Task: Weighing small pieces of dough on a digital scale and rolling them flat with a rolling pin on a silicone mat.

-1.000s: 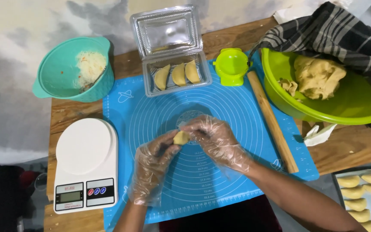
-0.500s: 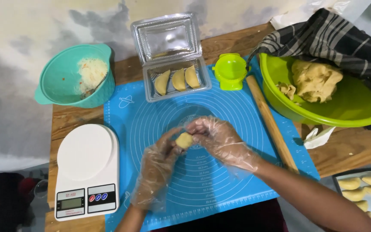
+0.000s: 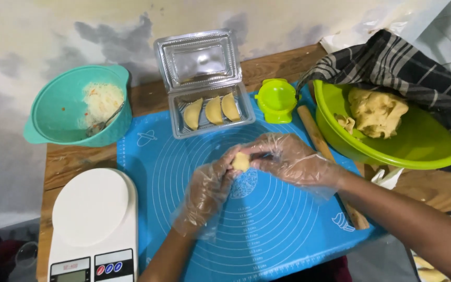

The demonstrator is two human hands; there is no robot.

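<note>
Head view: dough ball (image 3: 241, 161) pinched between gloved left hand (image 3: 208, 189) and gloved right hand (image 3: 289, 159), both closed on it, above middle of blue mat (image 3: 277, 230). Clear box (image 3: 211, 112) with three dumplings at mat's far edge. Green press (image 3: 277, 100) beside box. Rolling pin (image 3: 319, 141) along mat's right edge. White scale (image 3: 92, 219) at table's near left corner.

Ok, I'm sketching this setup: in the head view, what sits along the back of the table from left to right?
Teal bowl → clear box → green press → lime bowl.
</note>
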